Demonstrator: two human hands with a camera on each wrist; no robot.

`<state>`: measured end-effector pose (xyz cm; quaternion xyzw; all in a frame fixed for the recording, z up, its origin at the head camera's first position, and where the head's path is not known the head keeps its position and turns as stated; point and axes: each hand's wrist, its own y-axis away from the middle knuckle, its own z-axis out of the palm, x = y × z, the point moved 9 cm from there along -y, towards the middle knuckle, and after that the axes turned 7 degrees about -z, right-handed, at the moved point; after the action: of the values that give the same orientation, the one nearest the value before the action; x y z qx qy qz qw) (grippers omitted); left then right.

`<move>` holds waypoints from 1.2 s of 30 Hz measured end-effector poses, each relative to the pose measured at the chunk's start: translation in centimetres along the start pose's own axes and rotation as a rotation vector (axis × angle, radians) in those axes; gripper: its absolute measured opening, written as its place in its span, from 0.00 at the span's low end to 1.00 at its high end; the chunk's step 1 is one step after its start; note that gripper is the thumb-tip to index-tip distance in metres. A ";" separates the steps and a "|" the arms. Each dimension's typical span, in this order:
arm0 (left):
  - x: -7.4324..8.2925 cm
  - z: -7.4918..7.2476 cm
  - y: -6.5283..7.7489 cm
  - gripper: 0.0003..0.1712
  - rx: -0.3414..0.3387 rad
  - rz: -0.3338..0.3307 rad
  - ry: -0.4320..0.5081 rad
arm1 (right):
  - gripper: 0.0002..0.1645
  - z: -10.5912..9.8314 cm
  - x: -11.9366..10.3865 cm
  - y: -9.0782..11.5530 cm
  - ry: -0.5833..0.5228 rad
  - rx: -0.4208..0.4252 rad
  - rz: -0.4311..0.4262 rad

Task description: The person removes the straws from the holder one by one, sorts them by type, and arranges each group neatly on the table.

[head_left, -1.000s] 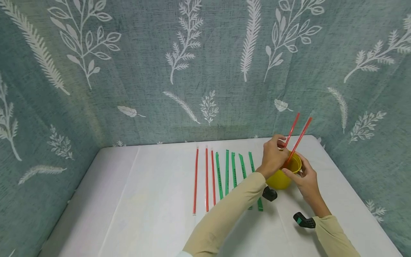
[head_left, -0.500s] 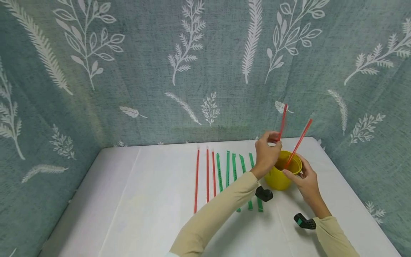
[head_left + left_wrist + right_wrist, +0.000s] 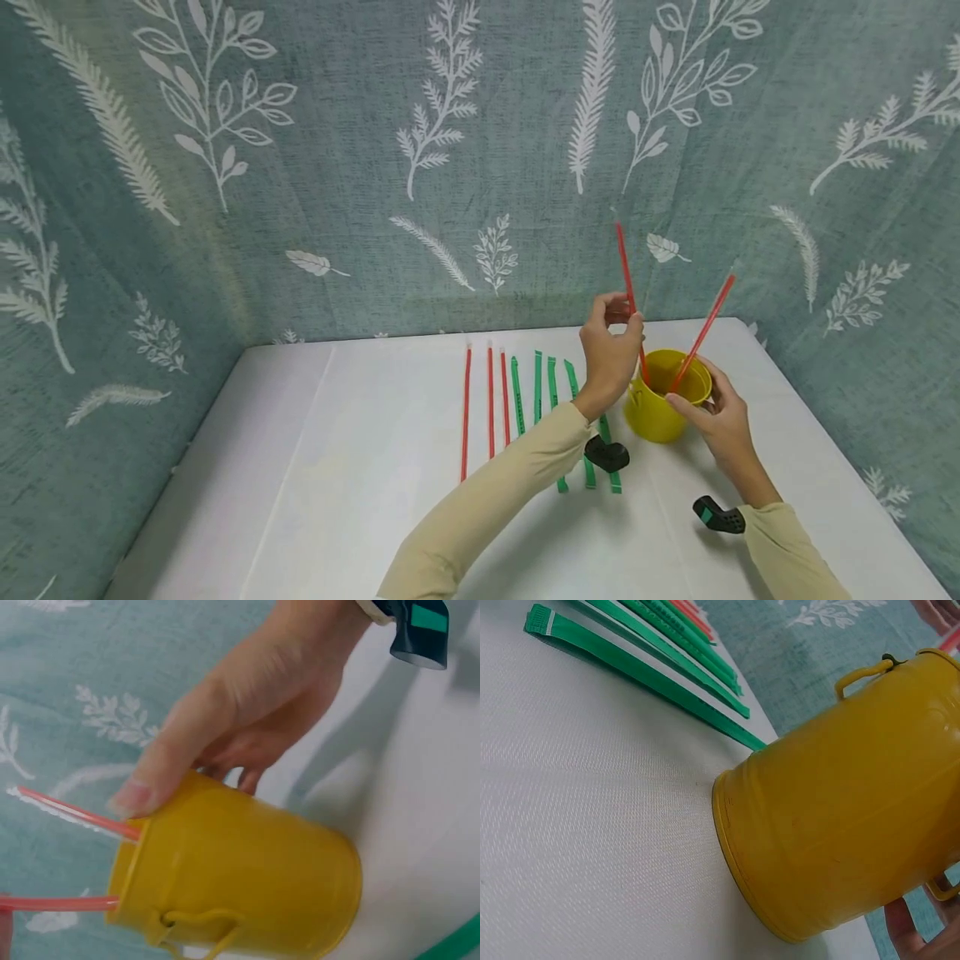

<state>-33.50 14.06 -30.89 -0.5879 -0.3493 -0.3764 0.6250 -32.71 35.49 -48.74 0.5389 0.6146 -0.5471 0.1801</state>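
Note:
In the head view my left hand [image 3: 609, 354] pinches a red straw [image 3: 624, 258] in a clear wrapper. That straw leans left, its lower part inside the yellow bucket [image 3: 656, 419] at the left of the rim. Another wrapped red straw [image 3: 708, 327] stands in the bucket and tilts right. My right hand [image 3: 723, 421] grips the bucket's right side; the left wrist view has its thumb [image 3: 139, 796] at the rim. Only the fingertips of my left hand show at that view's left edge. The right wrist view shows the bucket [image 3: 840, 817] close up, side handles included.
Left of the bucket, several red straws [image 3: 491, 400] and green-wrapped sticks [image 3: 537, 383] lie in a row on the white table [image 3: 360, 467], some behind my left arm. A patterned cloth [image 3: 345, 167] hangs behind the table. Black devices [image 3: 606, 454] sit at both wrists.
My left hand has moved left from over the bucket, still holding its straw. The straw has swung from leaning right to leaning left. My right hand stays on the bucket.

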 end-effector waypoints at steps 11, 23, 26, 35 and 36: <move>2.3 -2.6 -0.3 0.13 0.046 0.048 0.095 | 0.41 -0.1 -0.6 0.1 0.000 -0.026 0.026; 3.0 -5.5 0.3 0.15 -0.022 0.073 0.044 | 0.41 -0.1 -0.4 0.2 -0.012 -0.030 0.032; 2.2 -6.4 0.5 0.15 -0.049 0.033 0.017 | 0.41 -0.1 -0.4 0.3 -0.025 -0.027 0.027; -0.3 -9.6 1.2 0.16 -0.100 -0.173 0.069 | 0.41 0.2 -0.4 0.2 -0.025 -0.020 0.016; -0.5 -10.0 1.3 0.16 -0.106 -0.197 0.070 | 0.42 0.2 -0.4 0.2 -0.026 -0.018 0.015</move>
<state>-32.68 4.13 -32.60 -0.5692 -0.3630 -0.4743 0.5650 -32.47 35.09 -48.58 0.5349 0.6131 -0.5470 0.1969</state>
